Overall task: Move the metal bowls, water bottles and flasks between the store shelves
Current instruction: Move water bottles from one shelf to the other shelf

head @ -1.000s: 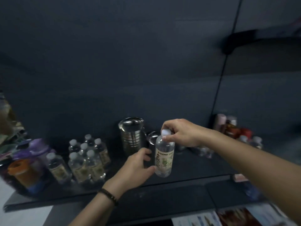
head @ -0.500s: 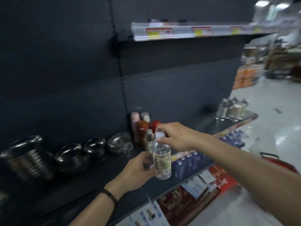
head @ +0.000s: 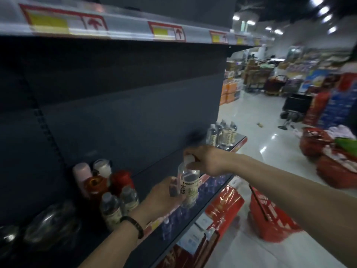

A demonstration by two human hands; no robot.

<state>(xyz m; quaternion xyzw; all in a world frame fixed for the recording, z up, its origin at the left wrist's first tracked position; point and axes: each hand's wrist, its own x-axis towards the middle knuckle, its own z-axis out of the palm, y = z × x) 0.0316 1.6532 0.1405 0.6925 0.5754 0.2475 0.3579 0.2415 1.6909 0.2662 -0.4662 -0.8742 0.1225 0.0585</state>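
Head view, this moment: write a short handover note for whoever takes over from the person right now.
Hands: left hand grips the lower body of the water bottle; right hand pinches its cap.
The bottle is upright over the front of the shelf; whether it is set down cannot be told.
On the shelf: two bottles by the flasks, metal bowls further left, a bottle group at the far end.
Left: place this bottle, release.
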